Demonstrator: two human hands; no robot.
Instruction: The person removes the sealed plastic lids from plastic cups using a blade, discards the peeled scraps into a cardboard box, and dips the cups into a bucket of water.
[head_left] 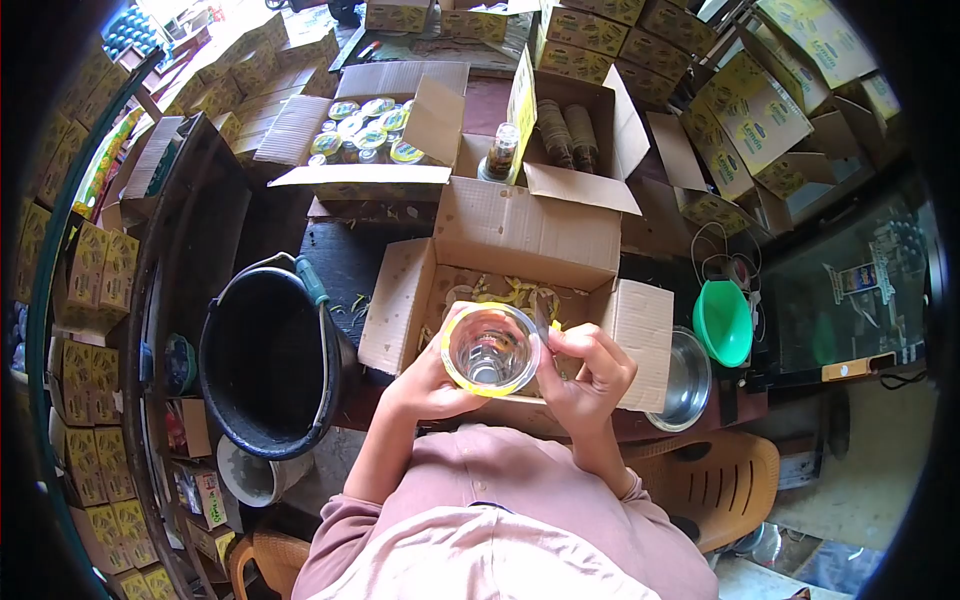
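Observation:
My left hand [435, 385] is wrapped round a clear plastic cup [490, 352] with a yellow rim, its mouth facing me. At the cup's right side, my right hand [592, 375] is closed in a pinch on a thin dark blade [542, 322]; a small yellow piece [556, 330] shows by its fingertips. Below both hands stands an open cardboard box [525, 235] with yellow strips and scraps inside.
A black bucket [268, 365] stands at left. To the right are a metal bowl [690, 375] and a green bowl [722, 322]. Farther back are a box of lidded cups [365, 130], a jar [502, 150] and a box of stacked cups [568, 135].

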